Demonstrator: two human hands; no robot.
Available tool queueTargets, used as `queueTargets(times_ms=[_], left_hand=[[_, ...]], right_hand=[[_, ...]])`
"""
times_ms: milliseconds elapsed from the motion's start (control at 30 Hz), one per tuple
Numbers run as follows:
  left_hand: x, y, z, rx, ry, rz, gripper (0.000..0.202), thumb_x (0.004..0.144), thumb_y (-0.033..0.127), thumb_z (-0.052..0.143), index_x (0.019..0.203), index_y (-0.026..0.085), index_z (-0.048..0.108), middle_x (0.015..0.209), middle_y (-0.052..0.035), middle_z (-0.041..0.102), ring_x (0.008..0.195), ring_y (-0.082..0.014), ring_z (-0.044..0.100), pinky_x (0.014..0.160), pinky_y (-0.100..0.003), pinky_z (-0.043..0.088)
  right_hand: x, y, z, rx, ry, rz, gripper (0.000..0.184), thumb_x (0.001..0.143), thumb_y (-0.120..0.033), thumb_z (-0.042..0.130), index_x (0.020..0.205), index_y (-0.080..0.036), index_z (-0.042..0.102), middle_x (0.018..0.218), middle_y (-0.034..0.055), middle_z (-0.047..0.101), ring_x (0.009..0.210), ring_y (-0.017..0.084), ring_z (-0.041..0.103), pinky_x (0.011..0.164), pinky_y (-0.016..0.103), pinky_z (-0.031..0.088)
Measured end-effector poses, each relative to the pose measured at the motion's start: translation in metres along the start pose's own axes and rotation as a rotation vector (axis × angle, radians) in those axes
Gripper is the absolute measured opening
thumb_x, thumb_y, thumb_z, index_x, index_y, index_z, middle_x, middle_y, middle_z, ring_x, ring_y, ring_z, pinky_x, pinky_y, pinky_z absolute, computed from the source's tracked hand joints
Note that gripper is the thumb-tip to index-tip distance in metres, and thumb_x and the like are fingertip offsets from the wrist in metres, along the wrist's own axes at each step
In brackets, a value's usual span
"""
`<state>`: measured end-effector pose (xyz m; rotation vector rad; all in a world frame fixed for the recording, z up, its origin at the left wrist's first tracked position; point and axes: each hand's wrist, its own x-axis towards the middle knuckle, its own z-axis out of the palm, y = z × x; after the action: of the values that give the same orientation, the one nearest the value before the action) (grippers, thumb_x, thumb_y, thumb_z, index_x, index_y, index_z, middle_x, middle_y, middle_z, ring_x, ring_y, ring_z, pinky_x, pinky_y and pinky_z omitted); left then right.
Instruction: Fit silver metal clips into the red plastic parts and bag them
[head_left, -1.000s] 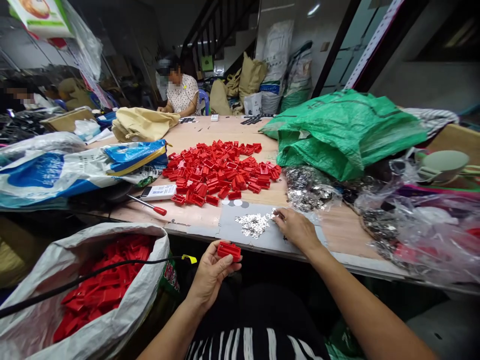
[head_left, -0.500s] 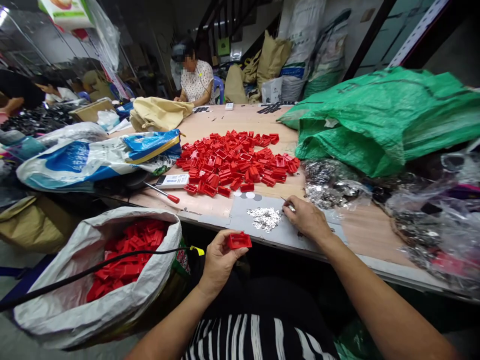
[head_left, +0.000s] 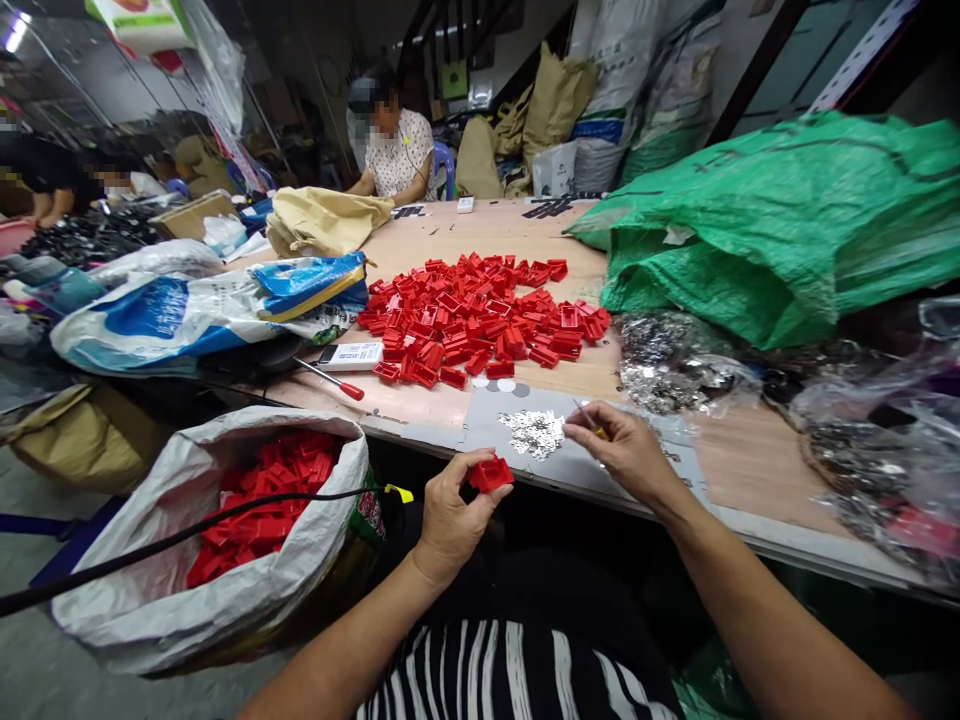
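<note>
Between the thumb and fingers of my left hand [head_left: 450,505] is a small red plastic box-shaped part [head_left: 491,474], held up just in front of the table edge. My right hand [head_left: 626,450] is closed around a thin tool with a yellow part [head_left: 600,432], its slim shaft pointing up and left; the exact kind is unclear. The fingertips are at the right side of a pile of small silvery metal pieces [head_left: 534,434] on a grey mat [head_left: 480,425]. Whether a metal piece is also pinched there, I cannot tell.
A heap of red parts [head_left: 480,315] covers the table's middle. An open white sack [head_left: 112,590] of red parts stands lower left, crossed by a black cable [head_left: 150,550]. A red-handled screwdriver [head_left: 349,390] lies at left. Bagged metal pieces [head_left: 660,365] and a green sack [head_left: 780,220] are right.
My left hand has moved slightly right and up and turned the red part. My right hand has rotated; its fingers have drawn toward the metal pile and the tool's yellow part now shows.
</note>
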<state>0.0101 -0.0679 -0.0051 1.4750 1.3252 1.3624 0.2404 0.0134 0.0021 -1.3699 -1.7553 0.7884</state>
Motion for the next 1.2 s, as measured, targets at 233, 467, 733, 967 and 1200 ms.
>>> queueTargets(times_ms=[233, 467, 733, 967, 1200], left_hand=[[0.001, 0.007, 0.003, 0.064, 0.02, 0.077, 0.029, 0.072, 0.026, 0.073, 0.1, 0.024, 0.067, 0.101, -0.0058, 0.072, 0.094, -0.0218, 0.067, 0.088, -0.034, 0.051], [-0.001, 0.007, 0.001, 0.057, 0.002, 0.101, 0.03, 0.073, 0.024, 0.072, 0.102, 0.025, 0.068, 0.103, -0.0058, 0.072, 0.097, -0.0226, 0.067, 0.091, -0.036, 0.05], [-0.007, 0.005, 0.001, 0.053, 0.016, 0.13, 0.032, 0.073, 0.021, 0.07, 0.104, 0.027, 0.067, 0.106, -0.0051, 0.071, 0.099, -0.0224, 0.066, 0.093, -0.037, 0.05], [-0.006, 0.006, 0.002, 0.073, 0.016, 0.166, 0.032, 0.075, 0.019, 0.069, 0.106, 0.027, 0.067, 0.108, -0.0051, 0.071, 0.1, -0.022, 0.066, 0.093, -0.036, 0.05], [-0.006, 0.007, 0.003, 0.057, -0.002, 0.166, 0.032, 0.076, 0.018, 0.068, 0.106, 0.028, 0.067, 0.108, -0.0044, 0.071, 0.101, -0.0218, 0.066, 0.094, -0.036, 0.05]], right_hand=[[-0.037, -0.044, 0.037, 0.043, -0.113, -0.097, 0.022, 0.087, -0.042, 0.057, 0.085, -0.02, 0.063, 0.063, -0.0011, 0.058, 0.052, 0.013, 0.048, 0.05, 0.024, 0.039], [-0.041, -0.047, 0.051, -0.072, -0.112, -0.272, 0.015, 0.091, -0.03, 0.051, 0.082, -0.022, 0.058, 0.072, 0.0026, 0.06, 0.063, 0.017, 0.056, 0.058, 0.027, 0.043], [-0.044, -0.051, 0.051, -0.064, -0.169, -0.335, 0.015, 0.095, -0.026, 0.046, 0.087, -0.022, 0.057, 0.08, 0.0049, 0.061, 0.072, 0.019, 0.058, 0.065, 0.029, 0.046], [-0.05, -0.051, 0.055, -0.099, -0.064, -0.37, 0.011, 0.095, -0.022, 0.046, 0.088, -0.022, 0.054, 0.077, 0.0029, 0.057, 0.068, 0.018, 0.055, 0.063, 0.028, 0.043], [-0.05, -0.053, 0.052, -0.096, -0.109, -0.332, 0.013, 0.094, -0.021, 0.046, 0.088, -0.022, 0.057, 0.078, 0.0038, 0.058, 0.071, 0.019, 0.056, 0.065, 0.029, 0.043]])
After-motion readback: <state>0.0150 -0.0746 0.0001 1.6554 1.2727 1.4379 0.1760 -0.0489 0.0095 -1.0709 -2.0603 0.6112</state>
